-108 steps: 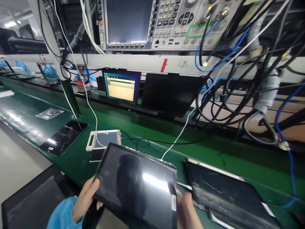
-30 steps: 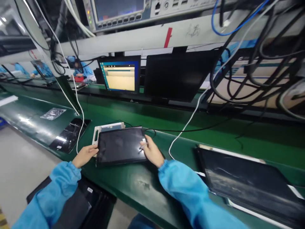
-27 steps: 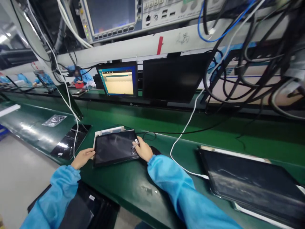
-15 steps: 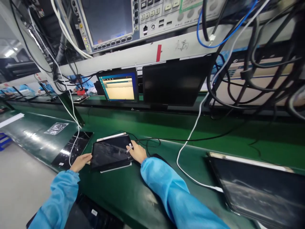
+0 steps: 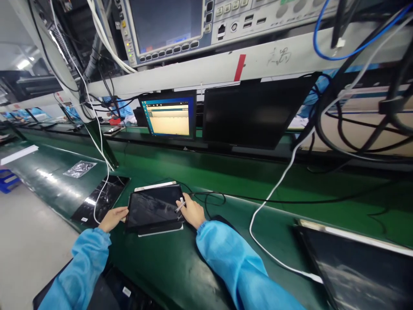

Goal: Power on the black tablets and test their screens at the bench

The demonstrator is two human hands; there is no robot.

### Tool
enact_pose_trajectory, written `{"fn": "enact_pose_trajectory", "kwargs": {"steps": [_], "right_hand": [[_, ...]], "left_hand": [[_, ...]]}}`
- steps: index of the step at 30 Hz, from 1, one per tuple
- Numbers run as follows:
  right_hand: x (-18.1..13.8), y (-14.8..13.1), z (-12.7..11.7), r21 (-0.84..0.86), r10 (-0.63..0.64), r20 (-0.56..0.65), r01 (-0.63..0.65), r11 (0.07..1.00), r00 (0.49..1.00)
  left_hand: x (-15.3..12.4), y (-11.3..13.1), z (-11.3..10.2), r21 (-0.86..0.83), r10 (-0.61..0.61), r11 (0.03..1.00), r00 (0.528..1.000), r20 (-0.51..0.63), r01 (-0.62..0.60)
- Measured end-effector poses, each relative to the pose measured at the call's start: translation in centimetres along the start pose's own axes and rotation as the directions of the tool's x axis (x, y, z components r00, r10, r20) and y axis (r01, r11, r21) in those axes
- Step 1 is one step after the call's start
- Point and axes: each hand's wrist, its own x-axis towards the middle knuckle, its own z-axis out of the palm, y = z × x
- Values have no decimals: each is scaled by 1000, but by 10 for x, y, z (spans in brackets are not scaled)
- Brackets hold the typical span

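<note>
Dark tablet (image 5: 151, 207) flat on desk (image 5: 180, 262), screen up, resting on a white tray (image 5: 151, 187). Left hand (image 5: 112, 218) at its left edge, grip apparently closed on the rim; too small to be sure. Right hand (image 5: 192, 212) at the right edge, grip pinching a thin stylus (image 5: 180, 207) over the glass. Second tablet (image 5: 102, 198) lies just left.

The light is cool and comes from overhead, brightest toward the hall at my far left. It streaks white glare along the glossy green worktop (image 5: 48, 176) and over the dark tablet (image 5: 151, 206). The small monitor (image 5: 170, 119) glows by itself. The edges bow outward, and my sleeves (image 5: 232, 258) and the right-hand cables (image 5: 355, 107) look soft.
</note>
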Motion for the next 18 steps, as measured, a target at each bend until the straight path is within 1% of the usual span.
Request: {"fn": "enact_pose_trajectory", "kwargs": {"steps": [7, 18], "right_hand": [[3, 2, 2, 13, 12, -8, -11, 1000, 1000], [3, 4, 3, 21, 10, -14, -10, 1000, 1000]], "left_hand": [[3, -4, 0, 33, 15, 999, 999, -40, -14], [12, -13, 1, 53, 45, 998, 998, -54, -42]]}}
